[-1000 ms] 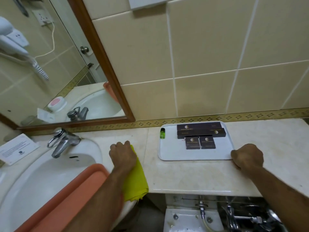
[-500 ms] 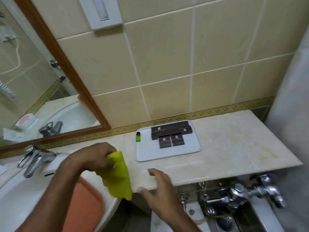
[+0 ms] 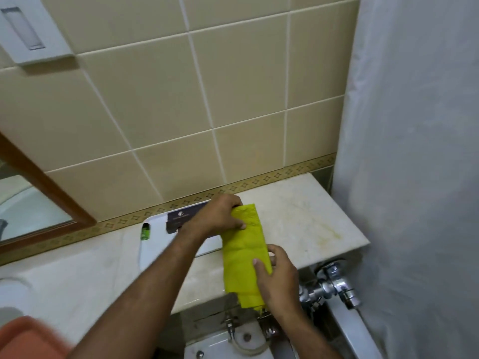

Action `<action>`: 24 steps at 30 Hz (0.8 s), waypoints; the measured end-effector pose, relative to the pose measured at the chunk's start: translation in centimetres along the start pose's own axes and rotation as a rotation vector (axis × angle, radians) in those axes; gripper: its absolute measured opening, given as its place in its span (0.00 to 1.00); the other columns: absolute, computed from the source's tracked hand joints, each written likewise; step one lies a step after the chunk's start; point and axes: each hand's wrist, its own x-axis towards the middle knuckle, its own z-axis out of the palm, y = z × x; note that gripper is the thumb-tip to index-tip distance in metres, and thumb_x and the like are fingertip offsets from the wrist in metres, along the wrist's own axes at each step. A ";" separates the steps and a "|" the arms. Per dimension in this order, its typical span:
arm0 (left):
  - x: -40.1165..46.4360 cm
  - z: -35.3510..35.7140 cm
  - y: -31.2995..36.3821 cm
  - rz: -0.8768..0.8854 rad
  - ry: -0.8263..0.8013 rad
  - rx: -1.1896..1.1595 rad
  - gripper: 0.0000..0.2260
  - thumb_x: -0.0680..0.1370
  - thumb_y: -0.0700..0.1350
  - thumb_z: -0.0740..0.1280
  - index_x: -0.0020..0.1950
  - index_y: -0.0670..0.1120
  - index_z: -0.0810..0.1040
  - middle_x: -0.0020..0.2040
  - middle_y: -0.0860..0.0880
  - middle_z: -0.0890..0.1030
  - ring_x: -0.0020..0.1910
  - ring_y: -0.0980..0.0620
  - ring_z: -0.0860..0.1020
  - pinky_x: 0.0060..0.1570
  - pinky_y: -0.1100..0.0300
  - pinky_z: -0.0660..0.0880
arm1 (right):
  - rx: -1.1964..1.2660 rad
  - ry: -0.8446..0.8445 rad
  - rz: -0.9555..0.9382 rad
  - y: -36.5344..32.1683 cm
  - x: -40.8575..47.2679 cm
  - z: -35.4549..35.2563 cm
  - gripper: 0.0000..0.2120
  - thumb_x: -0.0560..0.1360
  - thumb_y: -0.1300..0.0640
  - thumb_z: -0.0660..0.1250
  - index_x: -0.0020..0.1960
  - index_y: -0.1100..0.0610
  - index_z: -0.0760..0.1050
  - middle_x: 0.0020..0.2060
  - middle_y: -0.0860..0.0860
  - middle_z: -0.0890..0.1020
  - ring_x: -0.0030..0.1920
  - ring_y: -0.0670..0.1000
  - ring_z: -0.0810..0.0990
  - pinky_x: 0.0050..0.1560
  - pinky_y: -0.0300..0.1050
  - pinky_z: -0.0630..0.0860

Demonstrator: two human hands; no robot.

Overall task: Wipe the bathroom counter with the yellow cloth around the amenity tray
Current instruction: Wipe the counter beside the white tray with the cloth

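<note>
The yellow cloth (image 3: 243,252) hangs folded lengthwise over the front of the marble counter (image 3: 305,224), just right of the white amenity tray (image 3: 153,247). My left hand (image 3: 220,216) grips the cloth's top end above the tray's right side. My right hand (image 3: 277,273) pinches its lower right edge near the counter's front edge. The tray holds dark boxes (image 3: 181,218), partly hidden by my left arm, and a small green item (image 3: 145,231) at its left.
A white shower curtain (image 3: 414,177) closes off the right side. Chrome valves (image 3: 329,286) and a white toilet tank (image 3: 233,343) sit below the counter. An orange basin (image 3: 28,338) is at bottom left; a wood-framed mirror (image 3: 39,193) hangs at left.
My view has swung right. My left hand carried the cloth from beside the sink across the tray to its right side, and my right hand came up and took hold of the cloth's lower edge.
</note>
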 end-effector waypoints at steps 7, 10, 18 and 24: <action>3.7 7.1 -3.2 0.022 0.319 0.249 0.26 0.79 0.54 0.61 0.71 0.39 0.67 0.69 0.38 0.73 0.68 0.39 0.70 0.68 0.49 0.65 | -0.783 -0.062 -0.189 2.9 7.2 -0.3 0.13 0.71 0.56 0.67 0.54 0.56 0.77 0.56 0.57 0.78 0.57 0.62 0.75 0.57 0.55 0.72; 1.3 9.4 -6.8 -0.026 0.260 0.399 0.32 0.80 0.58 0.50 0.77 0.38 0.56 0.78 0.39 0.58 0.79 0.41 0.52 0.77 0.44 0.49 | -0.804 -0.085 -0.396 2.6 8.7 1.6 0.22 0.68 0.59 0.64 0.62 0.58 0.76 0.69 0.62 0.72 0.69 0.65 0.68 0.70 0.63 0.64; 1.1 12.1 -9.8 -0.014 0.241 0.440 0.32 0.80 0.57 0.44 0.77 0.37 0.54 0.79 0.38 0.53 0.79 0.42 0.46 0.77 0.42 0.44 | -0.923 -0.327 -0.536 3.8 13.4 7.6 0.27 0.79 0.48 0.49 0.76 0.57 0.63 0.75 0.58 0.67 0.76 0.61 0.62 0.75 0.65 0.56; 1.7 12.3 -10.2 -0.053 0.231 0.437 0.34 0.79 0.61 0.42 0.78 0.39 0.49 0.80 0.41 0.47 0.79 0.44 0.39 0.76 0.44 0.40 | -0.959 -0.388 -0.630 3.8 20.4 6.3 0.27 0.79 0.46 0.52 0.76 0.53 0.63 0.76 0.55 0.66 0.76 0.57 0.62 0.75 0.62 0.56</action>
